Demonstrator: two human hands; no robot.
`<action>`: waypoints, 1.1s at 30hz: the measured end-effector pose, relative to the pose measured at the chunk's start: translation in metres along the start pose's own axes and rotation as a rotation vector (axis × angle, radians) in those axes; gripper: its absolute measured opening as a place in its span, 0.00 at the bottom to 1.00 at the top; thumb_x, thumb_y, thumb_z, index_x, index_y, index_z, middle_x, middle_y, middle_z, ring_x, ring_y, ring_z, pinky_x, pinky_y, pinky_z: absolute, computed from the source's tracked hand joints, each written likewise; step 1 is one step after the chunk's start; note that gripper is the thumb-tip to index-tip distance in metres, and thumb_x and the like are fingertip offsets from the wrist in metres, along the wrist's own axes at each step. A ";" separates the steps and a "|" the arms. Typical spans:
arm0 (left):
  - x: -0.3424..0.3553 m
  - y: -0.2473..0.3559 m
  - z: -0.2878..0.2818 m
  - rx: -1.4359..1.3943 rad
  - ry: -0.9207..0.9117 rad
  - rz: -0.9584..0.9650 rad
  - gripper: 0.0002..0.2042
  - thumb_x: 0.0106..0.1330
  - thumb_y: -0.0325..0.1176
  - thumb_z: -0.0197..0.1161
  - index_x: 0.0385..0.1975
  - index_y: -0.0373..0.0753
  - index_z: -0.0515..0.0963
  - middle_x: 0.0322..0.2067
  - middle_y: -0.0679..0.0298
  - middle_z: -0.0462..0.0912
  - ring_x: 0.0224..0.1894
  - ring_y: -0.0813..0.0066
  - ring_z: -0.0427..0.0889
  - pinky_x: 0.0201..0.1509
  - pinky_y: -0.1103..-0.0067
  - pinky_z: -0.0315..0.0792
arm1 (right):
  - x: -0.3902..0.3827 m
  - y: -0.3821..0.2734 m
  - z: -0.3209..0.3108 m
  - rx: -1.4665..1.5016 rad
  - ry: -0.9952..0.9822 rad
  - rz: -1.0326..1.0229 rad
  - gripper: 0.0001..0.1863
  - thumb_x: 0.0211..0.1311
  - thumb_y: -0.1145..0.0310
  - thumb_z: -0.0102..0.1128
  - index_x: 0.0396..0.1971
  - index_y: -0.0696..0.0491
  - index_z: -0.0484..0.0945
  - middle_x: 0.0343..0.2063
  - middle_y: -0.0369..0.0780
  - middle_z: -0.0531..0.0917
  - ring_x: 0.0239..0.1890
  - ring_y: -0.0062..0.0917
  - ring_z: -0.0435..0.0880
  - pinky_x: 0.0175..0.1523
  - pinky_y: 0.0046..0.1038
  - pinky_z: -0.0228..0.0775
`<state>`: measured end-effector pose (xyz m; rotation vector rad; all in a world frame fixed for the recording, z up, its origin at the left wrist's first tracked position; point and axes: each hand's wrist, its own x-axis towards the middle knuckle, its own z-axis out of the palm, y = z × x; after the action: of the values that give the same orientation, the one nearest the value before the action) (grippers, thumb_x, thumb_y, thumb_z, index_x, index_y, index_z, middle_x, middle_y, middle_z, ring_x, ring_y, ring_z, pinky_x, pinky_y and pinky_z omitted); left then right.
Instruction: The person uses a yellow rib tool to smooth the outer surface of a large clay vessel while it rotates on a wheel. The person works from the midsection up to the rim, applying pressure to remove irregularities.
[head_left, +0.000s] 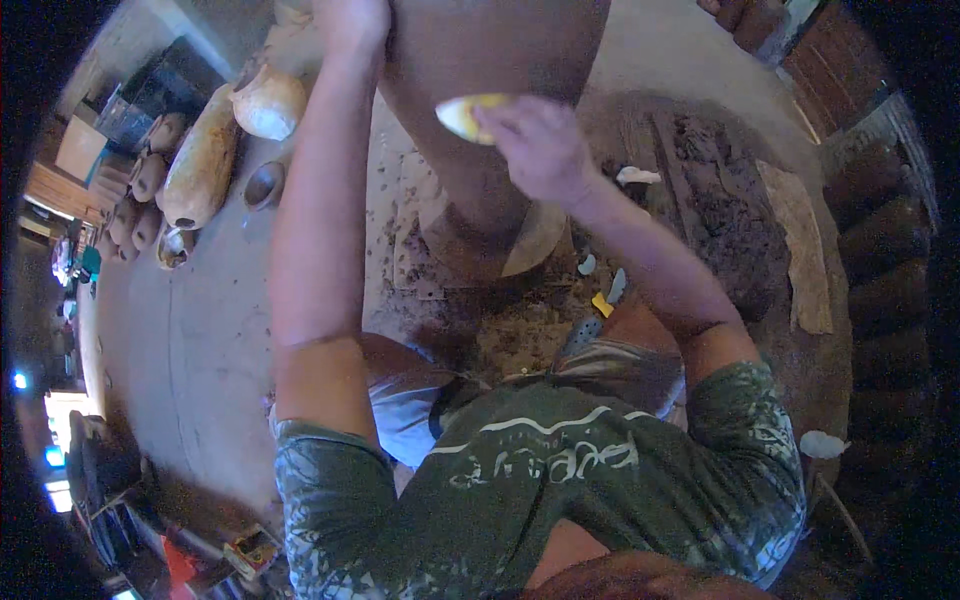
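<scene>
In front of me stands a large brown clay pot (490, 50), wide above and narrowing to its foot on a round base (542, 242). Its top runs out of the picture. My right hand (540, 148) pinches a small yellow and white scraper (458, 117) with a curved edge, at the pot's near wall. Whether the scraper's edge touches the clay, I cannot tell. My left arm is stretched far forward, and my left hand (354, 22) is against the pot's left side near the upper picture edge. The left fingers are hidden.
Dark clay (715, 190) lies heaped right of the pot beside a tan cloth strip (800, 245). Near my foot are a yellow piece (602, 304) and pale curved pieces (617, 285). On the left floor stand a long clay vessel (203, 160), a rounded pot (268, 103) and a bowl (264, 186).
</scene>
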<state>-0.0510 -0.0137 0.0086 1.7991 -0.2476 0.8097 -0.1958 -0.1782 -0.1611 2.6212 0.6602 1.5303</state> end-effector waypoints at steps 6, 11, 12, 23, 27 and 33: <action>-0.007 0.003 0.006 0.024 0.034 0.045 0.43 0.75 0.65 0.42 0.71 0.28 0.64 0.64 0.31 0.70 0.70 0.37 0.67 0.75 0.58 0.57 | -0.059 -0.009 0.007 0.073 -0.320 -0.163 0.23 0.58 0.65 0.58 0.55 0.51 0.83 0.50 0.35 0.85 0.51 0.30 0.81 0.51 0.36 0.73; -0.013 0.003 0.001 0.026 0.110 0.034 0.44 0.74 0.66 0.43 0.71 0.26 0.63 0.65 0.29 0.68 0.71 0.36 0.66 0.75 0.59 0.57 | 0.095 0.032 -0.050 0.026 0.394 -0.123 0.18 0.58 0.68 0.63 0.49 0.48 0.86 0.42 0.36 0.85 0.43 0.34 0.82 0.49 0.39 0.71; -0.010 -0.004 0.006 -0.006 0.107 0.022 0.44 0.74 0.66 0.44 0.71 0.26 0.62 0.66 0.30 0.68 0.71 0.36 0.65 0.75 0.60 0.57 | 0.098 0.038 -0.041 0.026 0.379 -0.107 0.18 0.57 0.68 0.63 0.49 0.48 0.86 0.42 0.36 0.85 0.44 0.34 0.82 0.48 0.39 0.72; -0.018 0.004 -0.003 -0.397 -0.026 -0.041 0.42 0.75 0.68 0.42 0.70 0.32 0.65 0.67 0.47 0.72 0.58 0.61 0.76 0.52 0.72 0.68 | -0.074 -0.001 -0.003 0.299 -0.438 0.135 0.12 0.65 0.65 0.59 0.42 0.51 0.87 0.40 0.41 0.85 0.51 0.35 0.83 0.51 0.36 0.75; 0.028 -0.035 -0.026 -0.523 -0.147 -0.263 0.41 0.74 0.67 0.46 0.70 0.33 0.66 0.58 0.53 0.78 0.43 0.72 0.76 0.41 0.76 0.70 | -0.048 0.030 -0.035 0.333 0.204 0.453 0.08 0.66 0.70 0.61 0.40 0.56 0.86 0.34 0.45 0.83 0.41 0.35 0.84 0.46 0.37 0.74; 0.052 -0.040 0.005 -0.749 -0.566 -0.069 0.37 0.78 0.64 0.42 0.73 0.38 0.61 0.69 0.53 0.69 0.71 0.55 0.68 0.73 0.59 0.63 | -0.112 0.076 0.037 0.566 0.234 1.418 0.09 0.67 0.71 0.61 0.41 0.59 0.85 0.30 0.39 0.83 0.33 0.25 0.81 0.40 0.31 0.74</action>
<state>0.0109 0.0080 0.0107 1.2621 -0.7445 0.0912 -0.1861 -0.2830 -0.2547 3.5299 -1.3262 2.0343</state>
